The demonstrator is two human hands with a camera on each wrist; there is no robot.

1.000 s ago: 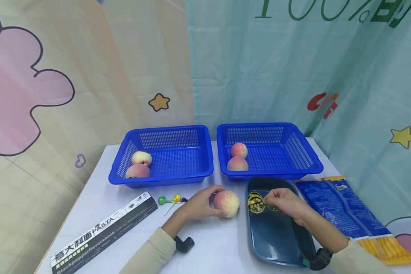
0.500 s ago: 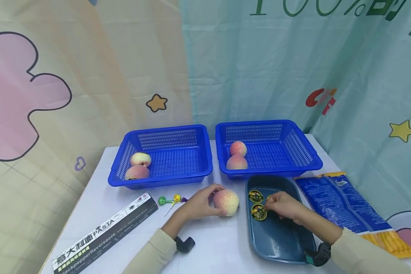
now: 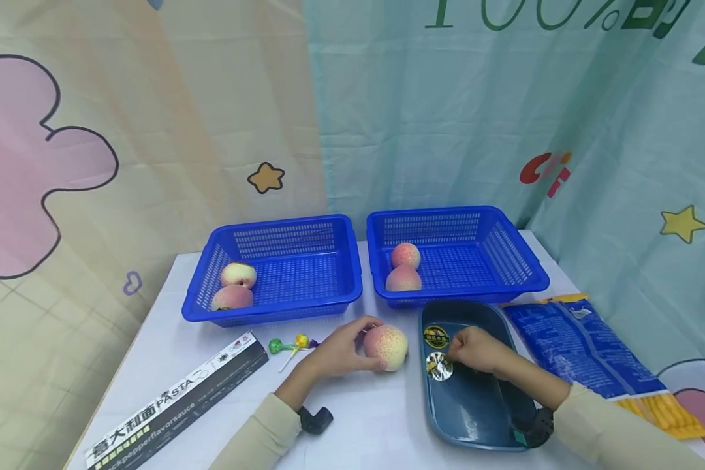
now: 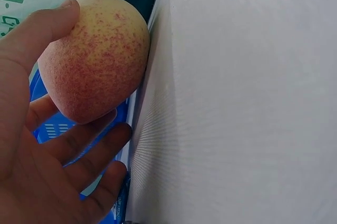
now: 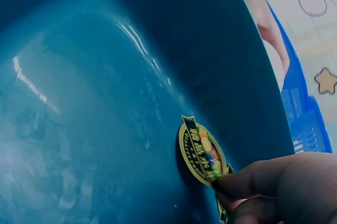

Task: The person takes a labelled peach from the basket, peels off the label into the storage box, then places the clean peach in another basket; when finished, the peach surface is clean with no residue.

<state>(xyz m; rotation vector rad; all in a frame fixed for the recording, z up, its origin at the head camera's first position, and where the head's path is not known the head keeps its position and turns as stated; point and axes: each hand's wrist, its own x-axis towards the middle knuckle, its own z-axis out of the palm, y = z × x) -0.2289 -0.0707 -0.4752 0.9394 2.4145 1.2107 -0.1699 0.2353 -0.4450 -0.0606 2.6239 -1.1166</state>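
Note:
My left hand [image 3: 343,349] holds a pink and yellow peach [image 3: 386,348] on the white table, thumb on one side and fingers on the other. In the left wrist view the thumb lies along the upper side of the peach [image 4: 97,58], with the lower fingers spread. Over the dark blue tray [image 3: 467,418], my right hand [image 3: 478,350] pinches a round black and gold sticker [image 5: 202,153] at its edge. That sticker [image 3: 439,366] shines silver in the head view. Just behind it a similar sticker [image 3: 436,337] lies in the tray.
Two blue baskets stand at the back, the left basket [image 3: 305,307] and the right basket [image 3: 470,297], each with two peaches. A pasta box [image 3: 179,405] lies at left, near several lollipops [image 3: 294,344]. A blue packet [image 3: 581,346] lies right of the tray.
My right hand has brought its sticker nearer to me within the tray, uncovering the other sticker behind it. The held sticker now catches the light. My left hand keeps hold of the peach.

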